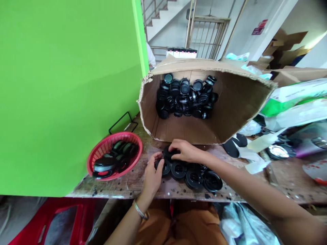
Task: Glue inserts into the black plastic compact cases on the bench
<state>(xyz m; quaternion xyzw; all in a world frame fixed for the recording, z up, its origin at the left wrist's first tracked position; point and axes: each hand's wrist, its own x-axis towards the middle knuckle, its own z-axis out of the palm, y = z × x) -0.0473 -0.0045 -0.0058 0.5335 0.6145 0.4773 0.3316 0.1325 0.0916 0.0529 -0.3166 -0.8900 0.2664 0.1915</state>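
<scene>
Several black round caps (pixel 194 177) lie in a row on the worn wooden table (pixel 120 185) in front of me. My left hand (pixel 152 175) grips the leftmost cap (pixel 165 167) of the row with thumb and fingers. My right hand (pixel 184 151) rests curled on another black cap (pixel 169 153) just behind it, next to the open mouth of a cardboard box (pixel 235 102). The box lies on its side and holds a heap of the same black caps (pixel 186 97).
A red plastic basket (pixel 102 149) with several black caps stands at the left beside a green wall (pixel 66 88). Plastic bags, paper scraps and a shiny lid (pixel 277 152) clutter the table's right side. A red stool (pixel 51 221) sits below the table's edge.
</scene>
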